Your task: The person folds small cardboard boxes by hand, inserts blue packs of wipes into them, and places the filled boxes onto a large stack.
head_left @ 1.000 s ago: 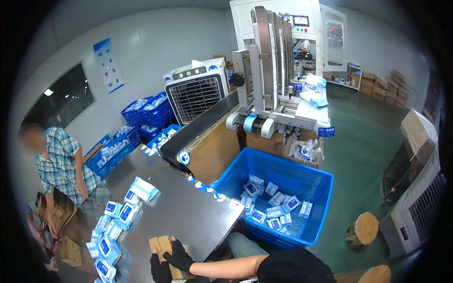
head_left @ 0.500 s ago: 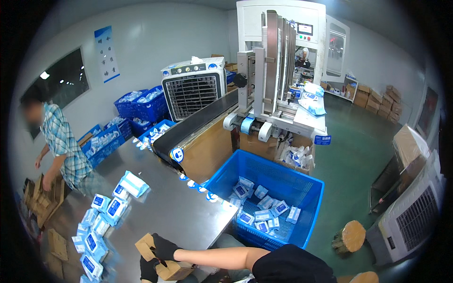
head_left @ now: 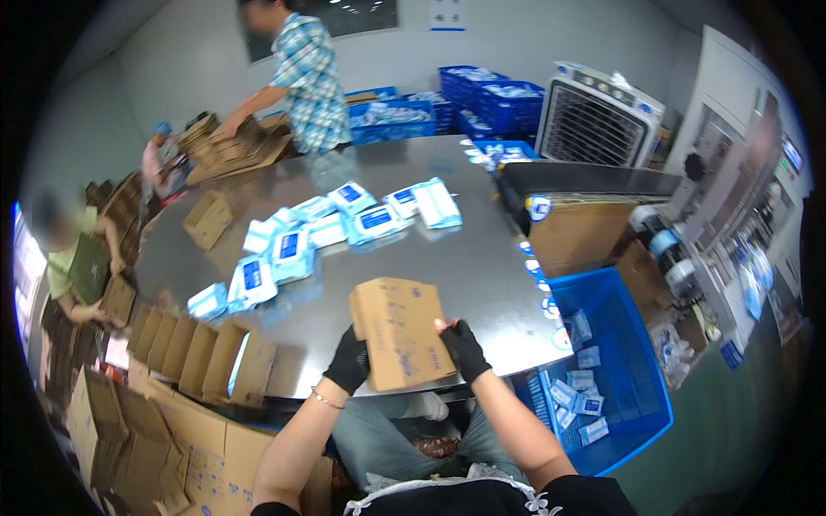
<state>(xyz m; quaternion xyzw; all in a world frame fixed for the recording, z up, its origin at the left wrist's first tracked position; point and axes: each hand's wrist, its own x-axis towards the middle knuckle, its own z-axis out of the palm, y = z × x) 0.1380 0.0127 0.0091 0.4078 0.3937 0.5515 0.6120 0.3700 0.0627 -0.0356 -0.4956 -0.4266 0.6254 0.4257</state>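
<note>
Brown cardboard box (head_left: 398, 332), flattened, sits between both gloved hands, left hand (head_left: 348, 361) and right hand (head_left: 464, 347) each closed on one side edge. Blue-and-white flat packs (head_left: 327, 228) lie scattered farther off on the steel tabletop (head_left: 482, 267); a blue crate (head_left: 624, 370) stands at right.

Black glove on each hand (head_left: 348, 361); thin bracelet (head_left: 325, 399) at left wrist; blue jeans (head_left: 379, 434); brown shoes (head_left: 437, 446)

Both gloved hands, left hand (head_left: 349, 363) and right hand (head_left: 465, 347), gripped a flat cardboard box (head_left: 397, 332). Blue packets (head_left: 288, 249) lay on the desk (head_left: 482, 267) beyond.
</note>
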